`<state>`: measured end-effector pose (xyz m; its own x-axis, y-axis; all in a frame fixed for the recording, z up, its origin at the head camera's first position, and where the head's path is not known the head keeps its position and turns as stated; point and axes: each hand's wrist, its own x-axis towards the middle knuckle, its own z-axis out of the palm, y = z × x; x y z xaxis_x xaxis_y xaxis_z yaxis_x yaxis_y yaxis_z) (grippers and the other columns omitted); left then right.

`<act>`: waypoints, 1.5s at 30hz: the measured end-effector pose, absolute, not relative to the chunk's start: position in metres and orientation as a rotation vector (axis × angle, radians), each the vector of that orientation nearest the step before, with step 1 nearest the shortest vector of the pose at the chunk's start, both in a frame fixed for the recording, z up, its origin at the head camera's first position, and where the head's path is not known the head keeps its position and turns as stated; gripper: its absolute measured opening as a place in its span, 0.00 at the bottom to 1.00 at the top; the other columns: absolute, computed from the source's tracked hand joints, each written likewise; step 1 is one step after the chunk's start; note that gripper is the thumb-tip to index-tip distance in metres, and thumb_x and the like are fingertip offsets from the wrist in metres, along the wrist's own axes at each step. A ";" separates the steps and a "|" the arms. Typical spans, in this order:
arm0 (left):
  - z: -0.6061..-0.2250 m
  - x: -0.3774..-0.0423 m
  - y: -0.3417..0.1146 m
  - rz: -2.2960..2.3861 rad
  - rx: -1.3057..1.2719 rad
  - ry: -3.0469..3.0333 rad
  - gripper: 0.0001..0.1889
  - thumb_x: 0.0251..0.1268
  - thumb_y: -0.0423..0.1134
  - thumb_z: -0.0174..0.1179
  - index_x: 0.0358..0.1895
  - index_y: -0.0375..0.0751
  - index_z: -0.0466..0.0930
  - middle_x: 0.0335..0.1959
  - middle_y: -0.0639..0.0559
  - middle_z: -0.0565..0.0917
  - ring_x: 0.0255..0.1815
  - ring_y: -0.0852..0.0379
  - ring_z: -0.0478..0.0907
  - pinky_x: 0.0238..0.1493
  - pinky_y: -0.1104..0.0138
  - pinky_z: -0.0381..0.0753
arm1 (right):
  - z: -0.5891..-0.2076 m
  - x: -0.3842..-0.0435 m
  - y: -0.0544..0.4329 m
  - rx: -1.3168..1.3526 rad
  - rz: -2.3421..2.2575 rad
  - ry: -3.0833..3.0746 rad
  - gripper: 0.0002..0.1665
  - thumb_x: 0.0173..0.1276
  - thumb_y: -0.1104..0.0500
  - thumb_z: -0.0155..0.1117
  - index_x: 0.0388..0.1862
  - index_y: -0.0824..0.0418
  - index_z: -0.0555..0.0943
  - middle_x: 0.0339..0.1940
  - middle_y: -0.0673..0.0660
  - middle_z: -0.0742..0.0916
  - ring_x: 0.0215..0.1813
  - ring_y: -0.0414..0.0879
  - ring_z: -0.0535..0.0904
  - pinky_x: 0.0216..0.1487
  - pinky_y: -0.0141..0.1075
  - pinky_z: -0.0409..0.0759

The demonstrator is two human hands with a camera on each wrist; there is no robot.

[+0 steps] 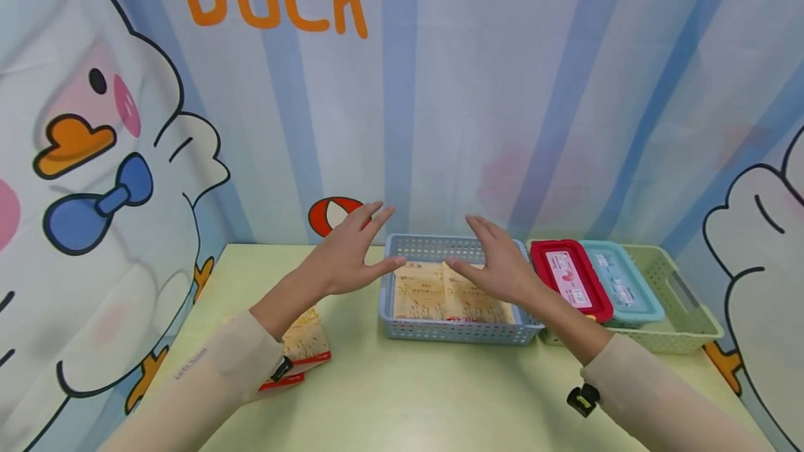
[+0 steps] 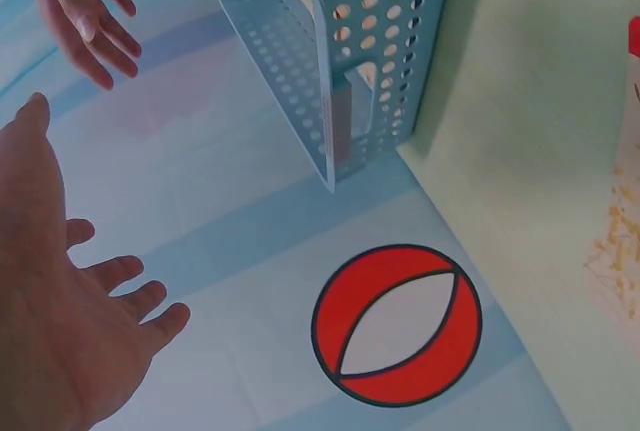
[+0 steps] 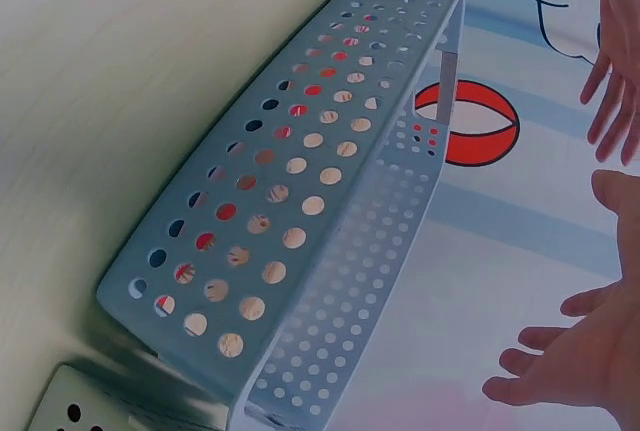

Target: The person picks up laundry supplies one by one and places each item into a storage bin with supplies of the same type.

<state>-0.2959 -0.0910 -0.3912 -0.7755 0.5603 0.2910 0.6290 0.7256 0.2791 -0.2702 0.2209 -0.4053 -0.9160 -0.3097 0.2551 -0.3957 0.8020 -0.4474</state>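
Both hands are raised over a blue perforated basket (image 1: 461, 330), holding nothing. My left hand (image 1: 345, 253), fingers extended, hovers just beyond the basket's left end. Above the basket's right part, my right hand (image 1: 502, 267) has its fingers spread and faces the left one. Two beige printed packets lie side by side in the basket: a left packet (image 1: 419, 291) and a right packet (image 1: 471, 298), the latter partly covered by the right hand. More beige packets with red edges (image 1: 308, 340) lie on the table under the left forearm, which hides part of them.
A green basket (image 1: 691, 330) stands right of the blue one. A red-lidded box (image 1: 570, 281) and a light-blue-lidded box (image 1: 622, 284) rest in it. Behind the pale yellow table (image 1: 389, 396) hangs a striped curtain (image 1: 440, 89) with duck pictures.
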 end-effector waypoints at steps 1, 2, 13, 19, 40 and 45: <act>-0.391 -0.297 -0.094 -0.544 -0.940 -2.746 0.49 0.73 0.74 0.52 0.88 0.52 0.49 0.87 0.45 0.52 0.85 0.42 0.53 0.76 0.40 0.65 | -0.405 -0.271 0.220 0.553 0.759 -2.822 0.56 0.73 0.36 0.67 0.87 0.61 0.56 0.85 0.67 0.62 0.83 0.68 0.58 0.75 0.72 0.61; -0.391 -0.298 -0.096 -0.547 -0.925 -2.750 0.49 0.73 0.74 0.52 0.88 0.52 0.50 0.87 0.45 0.52 0.85 0.41 0.52 0.76 0.40 0.65 | -0.406 -0.271 0.219 0.550 0.762 -2.824 0.56 0.73 0.36 0.66 0.87 0.61 0.56 0.85 0.67 0.63 0.83 0.68 0.58 0.74 0.72 0.61; -0.397 -0.309 -0.128 -0.493 -0.784 -2.850 0.50 0.74 0.75 0.49 0.87 0.46 0.51 0.85 0.40 0.56 0.84 0.38 0.55 0.77 0.39 0.64 | -0.408 -0.275 0.203 0.596 0.974 -2.819 0.52 0.76 0.38 0.66 0.87 0.59 0.57 0.85 0.64 0.64 0.84 0.66 0.58 0.77 0.69 0.59; -0.400 -0.312 -0.146 -0.437 -0.649 -2.914 0.50 0.76 0.73 0.49 0.87 0.41 0.51 0.83 0.34 0.59 0.81 0.33 0.60 0.74 0.38 0.67 | -0.404 -0.276 0.184 0.596 1.149 -2.836 0.50 0.77 0.36 0.63 0.88 0.55 0.57 0.85 0.61 0.64 0.84 0.64 0.59 0.77 0.67 0.61; -0.437 -0.316 -0.214 -0.413 -0.033 -3.191 0.47 0.84 0.62 0.46 0.81 0.20 0.47 0.75 0.14 0.56 0.71 0.13 0.59 0.66 0.30 0.70 | -0.401 -0.279 0.105 0.709 1.668 -2.767 0.44 0.78 0.37 0.64 0.86 0.49 0.62 0.82 0.54 0.71 0.80 0.53 0.68 0.74 0.56 0.72; -0.445 -0.312 -0.225 -0.381 0.035 -3.239 0.46 0.84 0.60 0.46 0.78 0.16 0.49 0.73 0.12 0.58 0.69 0.14 0.62 0.66 0.31 0.70 | -0.401 -0.278 0.090 0.746 1.719 -2.778 0.44 0.78 0.37 0.63 0.86 0.49 0.62 0.81 0.55 0.72 0.80 0.54 0.68 0.73 0.57 0.73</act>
